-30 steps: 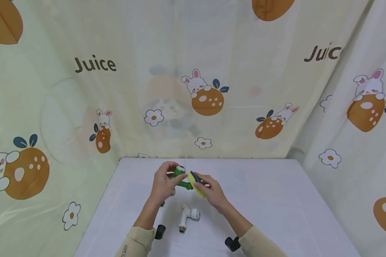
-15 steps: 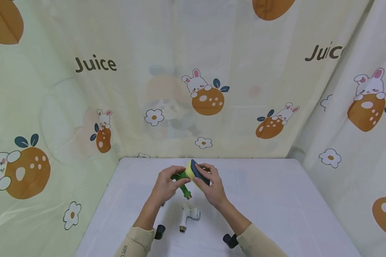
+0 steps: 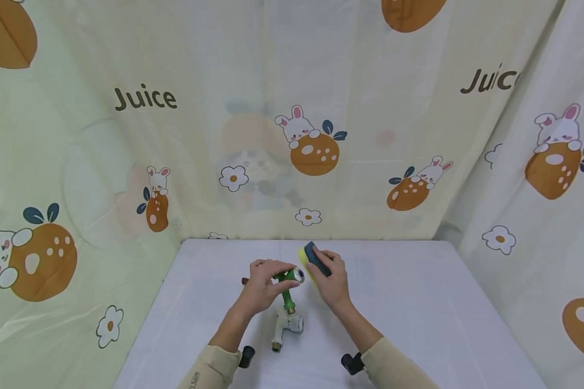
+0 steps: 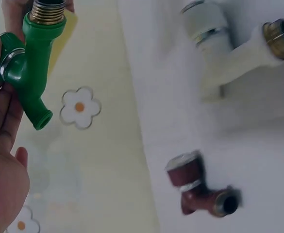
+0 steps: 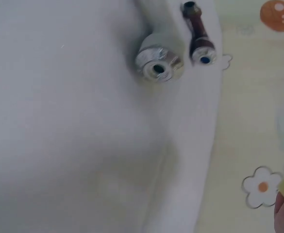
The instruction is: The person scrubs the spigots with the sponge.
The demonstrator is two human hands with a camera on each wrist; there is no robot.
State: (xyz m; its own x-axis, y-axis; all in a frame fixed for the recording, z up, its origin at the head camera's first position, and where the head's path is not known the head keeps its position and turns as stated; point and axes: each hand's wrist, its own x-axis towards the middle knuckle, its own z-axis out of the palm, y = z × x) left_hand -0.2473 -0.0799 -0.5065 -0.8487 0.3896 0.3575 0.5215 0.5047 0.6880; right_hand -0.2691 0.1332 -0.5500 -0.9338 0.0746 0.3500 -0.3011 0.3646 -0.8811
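Green tap between thumb and fingers, the left hand grips it by the knob end, the brass threaded end pointing toward the near edge of the worktop. Just beside it, the right hand pinches a yellow-and-blue sponge; whether sponge and tap touch cannot be told. Both are held above the worktop, slightly closer to its left edge than its right. The step in hand appears to be wiping the green tap; the next move probably calls for pressing the yellow face to the knob while the tap is held steady. Farther out, a white tap lies toward the near edge, and a red-brown tap toward the left edge.
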